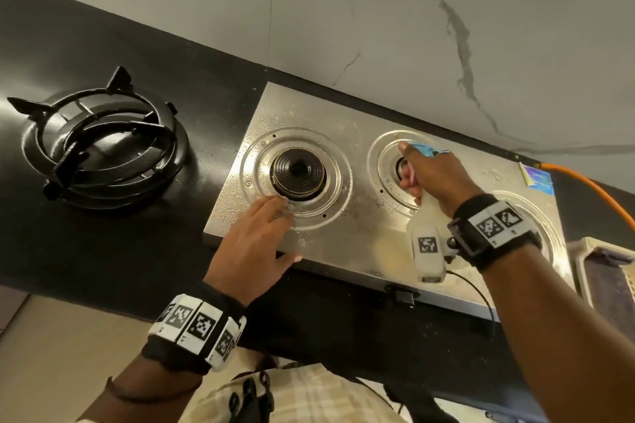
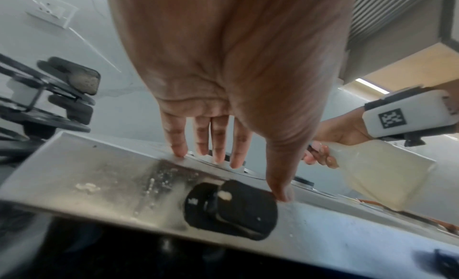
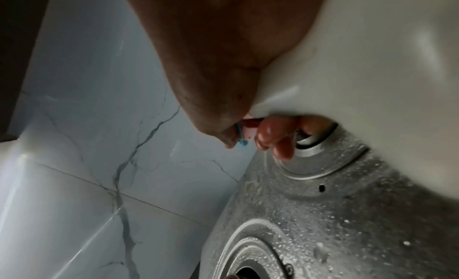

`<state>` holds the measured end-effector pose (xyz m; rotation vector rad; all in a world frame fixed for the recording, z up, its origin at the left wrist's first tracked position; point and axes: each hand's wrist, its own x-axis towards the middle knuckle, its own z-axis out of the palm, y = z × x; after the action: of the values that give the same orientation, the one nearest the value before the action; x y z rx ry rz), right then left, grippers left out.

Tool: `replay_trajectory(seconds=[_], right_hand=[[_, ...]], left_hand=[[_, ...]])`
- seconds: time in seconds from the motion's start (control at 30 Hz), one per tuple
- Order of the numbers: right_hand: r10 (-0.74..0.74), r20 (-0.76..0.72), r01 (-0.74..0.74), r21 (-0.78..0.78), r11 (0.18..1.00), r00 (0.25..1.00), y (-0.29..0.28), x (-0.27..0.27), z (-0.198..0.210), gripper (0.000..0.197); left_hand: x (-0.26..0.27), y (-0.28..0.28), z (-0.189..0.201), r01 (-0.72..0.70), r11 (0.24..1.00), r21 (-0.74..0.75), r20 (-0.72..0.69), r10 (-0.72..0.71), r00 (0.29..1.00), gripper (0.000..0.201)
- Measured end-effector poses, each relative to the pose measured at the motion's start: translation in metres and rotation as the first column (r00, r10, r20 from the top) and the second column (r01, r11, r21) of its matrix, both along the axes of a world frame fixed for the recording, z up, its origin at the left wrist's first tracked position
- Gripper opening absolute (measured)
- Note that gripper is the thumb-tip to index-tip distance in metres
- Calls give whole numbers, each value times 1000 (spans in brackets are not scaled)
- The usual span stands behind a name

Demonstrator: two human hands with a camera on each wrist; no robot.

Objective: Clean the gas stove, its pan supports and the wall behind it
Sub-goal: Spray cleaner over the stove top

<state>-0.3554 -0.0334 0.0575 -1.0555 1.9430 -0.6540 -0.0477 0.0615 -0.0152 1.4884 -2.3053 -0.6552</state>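
I am resting my left hand [image 1: 252, 244] flat on the steel gas stove [image 1: 360, 216], fingers [image 2: 175, 138] straight and spread just beside the ring of the left black burner [image 1: 298, 171], thumb reaching toward the front edge above a black control knob [image 2: 231, 208]; it is gripping nothing. My right hand [image 1: 434, 178] is curling round the neck of a translucent white plastic spray bottle [image 1: 426, 244], with fingers on its pink trigger and its blue nozzle pointing over the middle burner ring [image 1: 386, 161] toward the wall. The bottle is tilting, its base hanging over the stove's front part. The stove top is carrying fine droplets across the metal, seen clearly from the right wrist. The stove is sitting on a black countertop [image 1: 120, 27], close against the white marble-patterned tiled wall [image 1: 343, 10]. The black metal pan supports [image 1: 99, 148] are lying stacked together on the countertop to the left of the stove, well apart from both hands. An orange gas hose [image 1: 591, 185] is running off from the stove's far right corner.
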Motion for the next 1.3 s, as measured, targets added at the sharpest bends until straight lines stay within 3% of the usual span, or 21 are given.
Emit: replay_trajectory(seconds=[0.13,0.33,0.43,0.6,0.83,1.0,1.13,1.3], right_hand=[[-30,60,31,-12,999,998,17,4,-1,43],[89,113,-96,59,994,990,77,24,3,31],[126,92,-139,145,980,988,113,35,-4,38],[107,127,-124,134,983,986,159,28,-10,44],[35,242,-86,204,975,970,199,-14,-15,34],[-64,194,47,92,995,979,230,-71,-19,39],[-245,278,211,146,966,929,257,-117,-24,37],[-166,272,155,62,986,948,285,-152,-34,45]], left_hand=[[-20,3,0,74,997,-7,3,-74,997,59],[-42,9,2,106,994,-7,-2,-106,994,63],[-48,12,0,113,994,12,17,-113,993,62],[-65,16,1,114,993,16,12,-114,993,61],[-99,27,9,111,994,2,56,-111,992,61],[-131,51,14,73,997,0,50,-73,996,60],[-174,77,12,68,998,10,69,-69,995,61],[-226,99,9,84,996,-3,82,-83,993,57]])
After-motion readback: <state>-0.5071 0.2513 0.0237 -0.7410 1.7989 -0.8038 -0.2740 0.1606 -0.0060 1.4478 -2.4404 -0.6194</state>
